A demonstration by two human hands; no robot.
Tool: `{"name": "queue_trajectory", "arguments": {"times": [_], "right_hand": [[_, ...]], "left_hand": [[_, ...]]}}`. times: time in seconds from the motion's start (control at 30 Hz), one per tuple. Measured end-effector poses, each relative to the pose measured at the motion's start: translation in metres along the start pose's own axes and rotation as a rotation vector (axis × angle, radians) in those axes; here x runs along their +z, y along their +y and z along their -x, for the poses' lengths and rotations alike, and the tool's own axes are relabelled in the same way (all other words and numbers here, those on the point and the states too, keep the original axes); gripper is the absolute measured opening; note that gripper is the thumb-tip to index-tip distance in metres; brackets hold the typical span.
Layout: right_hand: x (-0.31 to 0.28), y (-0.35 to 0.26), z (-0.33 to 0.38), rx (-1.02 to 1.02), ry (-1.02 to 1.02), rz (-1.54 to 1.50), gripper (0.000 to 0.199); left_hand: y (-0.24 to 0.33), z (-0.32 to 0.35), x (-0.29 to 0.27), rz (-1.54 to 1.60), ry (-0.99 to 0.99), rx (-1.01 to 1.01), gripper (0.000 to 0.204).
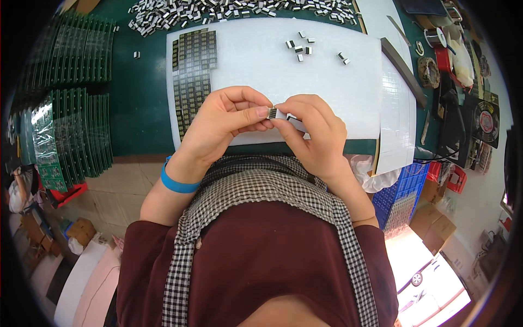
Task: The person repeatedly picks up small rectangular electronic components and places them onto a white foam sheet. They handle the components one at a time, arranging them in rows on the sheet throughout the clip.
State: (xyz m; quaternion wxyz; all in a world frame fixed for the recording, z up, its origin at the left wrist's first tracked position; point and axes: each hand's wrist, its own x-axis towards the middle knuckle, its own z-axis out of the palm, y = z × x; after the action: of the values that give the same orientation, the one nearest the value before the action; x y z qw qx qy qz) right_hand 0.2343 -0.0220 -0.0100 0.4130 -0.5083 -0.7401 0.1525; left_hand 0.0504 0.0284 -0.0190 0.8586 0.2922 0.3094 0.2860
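Note:
In front of my body, above the near part of a white foam sheet (pixel 348 87), my two hands meet at the fingertips. My left hand (pixel 218 120) is closed, pinching a small black-and-white block (pixel 274 114) between thumb and fingers. From the other side, the thumb and forefinger of my right hand (pixel 321 131) grip the same block. A second white piece with a dark edge (pixel 297 124) shows inside my right hand's curled fingers. Rows of dark flat rectangular pieces (pixel 194 68) cover the left side of the sheet, partly behind my left hand.
Several loose blocks (pixel 299 49) lie on the sheet's far right part. A large heap of similar blocks (pixel 234 10) spreads along the table's far side. Green circuit boards (pixel 73 136) stand in rows at left. A dark metal bar (pixel 403 71) and blue crate (pixel 400 191) are at right.

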Motion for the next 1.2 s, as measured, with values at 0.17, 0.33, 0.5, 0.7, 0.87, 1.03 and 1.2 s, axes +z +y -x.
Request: {"name": "queue_trajectory", "arguments": {"times": [0.17,0.33,0.5,0.7,0.87,1.03,1.2], "right_hand": [[-0.001,0.001,0.0,-0.011,-0.024,0.021,0.022],[0.001,-0.001,0.002,-0.015,-0.019,0.049,0.021],[0.002,-0.004,0.002,-0.043,-0.056,0.18,0.02],[0.002,-0.001,0.004,-0.109,-0.196,0.188,0.018],[-0.009,0.008,-0.01,0.829,-0.199,-0.689,0.019],[-0.008,0.02,-0.011,0.942,-0.094,-1.043,0.023],[-0.008,0.02,-0.01,0.92,-0.109,-1.075,0.023]], "left_hand": [[0.0,-0.001,0.002,-0.052,0.037,0.018,0.011],[0.001,0.001,0.003,-0.16,0.045,0.065,0.01],[0.006,0.006,0.014,-0.397,0.154,0.084,0.012],[0.021,0.009,0.026,-0.818,0.093,0.055,0.028],[0.035,-0.006,0.002,-0.797,0.094,0.116,0.028],[0.035,-0.016,-0.018,-1.759,0.47,0.629,0.029],[0.027,-0.02,-0.023,-2.226,0.371,0.609,0.02]]}}
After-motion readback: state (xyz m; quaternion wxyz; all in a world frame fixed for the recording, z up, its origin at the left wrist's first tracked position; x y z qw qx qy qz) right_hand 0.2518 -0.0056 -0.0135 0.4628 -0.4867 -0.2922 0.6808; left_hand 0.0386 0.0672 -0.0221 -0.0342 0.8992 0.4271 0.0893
